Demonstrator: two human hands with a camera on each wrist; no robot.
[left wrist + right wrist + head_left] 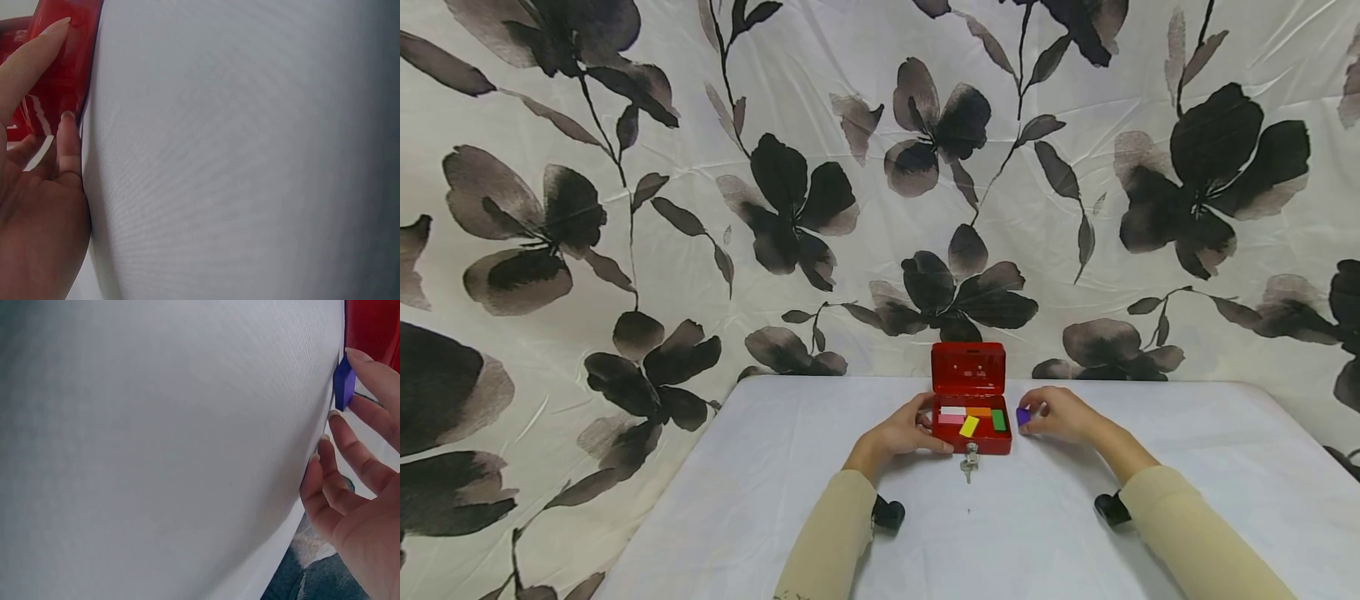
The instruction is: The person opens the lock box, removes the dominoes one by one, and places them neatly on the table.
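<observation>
A small red metal cash box (973,448) stands on the table with its lid raised, and keys (967,468) hang from its front lock. Inside are white, pink, orange, green and yellow blocks, the yellow block (969,427) lying slanted over the others. My left hand (897,435) holds the box's left side, the thumb along the front, as the left wrist view also shows. Just off the box's right side, my right hand (1060,414) pinches a purple block (344,383) between thumb and index finger. The other fingers touch or hover close to the table.
A white cloth covers the table (1000,533). Behind it hangs a white curtain (865,225) with dark flowers. Black straps or mounts sit at both wrists, such as the left mount (889,512).
</observation>
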